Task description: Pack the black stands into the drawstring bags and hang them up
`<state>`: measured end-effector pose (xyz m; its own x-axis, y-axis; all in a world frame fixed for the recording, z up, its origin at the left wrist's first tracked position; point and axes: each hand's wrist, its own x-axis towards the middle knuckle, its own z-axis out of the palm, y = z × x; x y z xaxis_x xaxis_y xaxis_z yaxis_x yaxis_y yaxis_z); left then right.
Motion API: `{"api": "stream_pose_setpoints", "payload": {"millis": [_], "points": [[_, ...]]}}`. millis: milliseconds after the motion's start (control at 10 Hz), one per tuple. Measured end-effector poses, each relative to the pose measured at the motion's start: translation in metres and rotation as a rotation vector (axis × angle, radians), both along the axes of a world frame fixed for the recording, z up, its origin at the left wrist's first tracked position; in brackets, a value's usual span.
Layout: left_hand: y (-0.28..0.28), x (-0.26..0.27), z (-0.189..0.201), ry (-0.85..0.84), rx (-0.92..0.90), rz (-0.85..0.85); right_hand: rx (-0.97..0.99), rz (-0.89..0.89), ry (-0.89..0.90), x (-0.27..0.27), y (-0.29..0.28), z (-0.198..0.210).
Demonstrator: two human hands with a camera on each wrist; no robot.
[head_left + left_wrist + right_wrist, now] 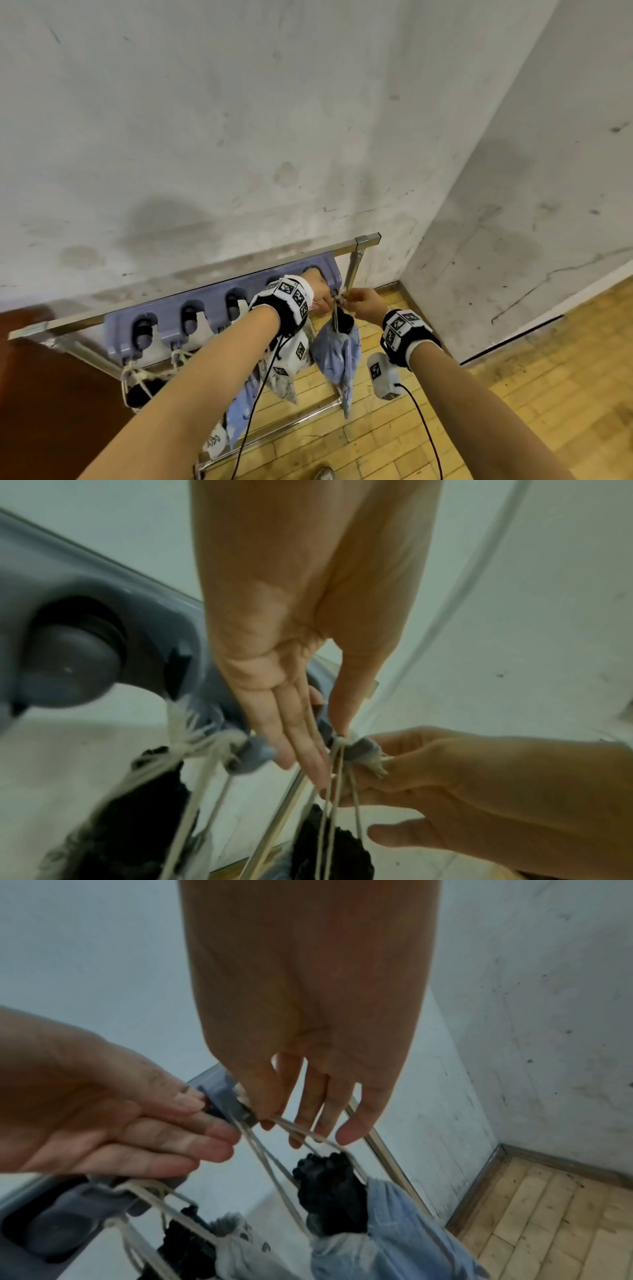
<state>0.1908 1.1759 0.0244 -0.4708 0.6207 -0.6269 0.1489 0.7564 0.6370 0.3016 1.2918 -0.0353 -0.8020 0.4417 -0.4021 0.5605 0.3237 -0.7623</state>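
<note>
Blue drawstring bag (337, 353) hangs by cords w/ black stand (329, 1185) poking out top.

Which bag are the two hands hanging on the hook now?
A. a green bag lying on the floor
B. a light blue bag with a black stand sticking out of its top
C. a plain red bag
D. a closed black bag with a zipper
B: both the left hand and the right hand work the cords at the hook, and below it hangs the light blue bag with the black stand at its mouth.
</note>
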Motion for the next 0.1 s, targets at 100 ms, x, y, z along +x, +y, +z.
{"api": "stream_pose_setpoints", "payload": {"millis": [100], "points": [[-0.0096, -0.0046, 0.0217, -0.021, 0.091, 0.090, 0.014, 0.018, -0.036, -0.0058, 0.0083, 0.0158]]}}
